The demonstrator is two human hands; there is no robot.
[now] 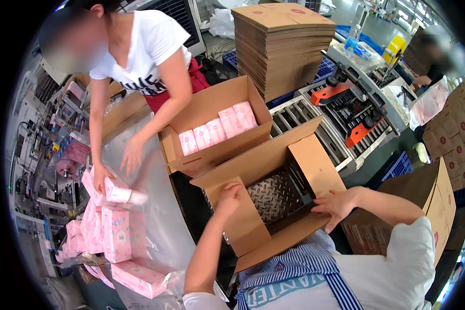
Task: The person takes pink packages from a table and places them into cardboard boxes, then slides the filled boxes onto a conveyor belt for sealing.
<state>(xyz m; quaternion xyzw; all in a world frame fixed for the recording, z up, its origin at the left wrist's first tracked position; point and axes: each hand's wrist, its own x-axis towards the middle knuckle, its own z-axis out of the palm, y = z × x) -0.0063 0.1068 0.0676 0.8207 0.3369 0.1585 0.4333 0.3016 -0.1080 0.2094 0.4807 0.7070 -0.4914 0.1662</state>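
An open cardboard box (274,253) stands in front of me with its flaps spread. Through its bottom opening shows a metal plate (276,196) with a raised tread pattern. At the box's left side, my left hand (228,199) is closed with curled fingers against the left flap (245,225). My right hand (340,204) lies at the right side, fingers and thumb spread across the edge of the right flap (315,168). Neither palm can be seen.
A co-worker's hands (104,180) handle pink tissue packs (118,235) on the left table. Beyond my box, another carton (212,155) holds a row of pink packs. A roller conveyor (294,116) with an orange-guided machine stands right, flat-carton stacks (281,51) behind and right.
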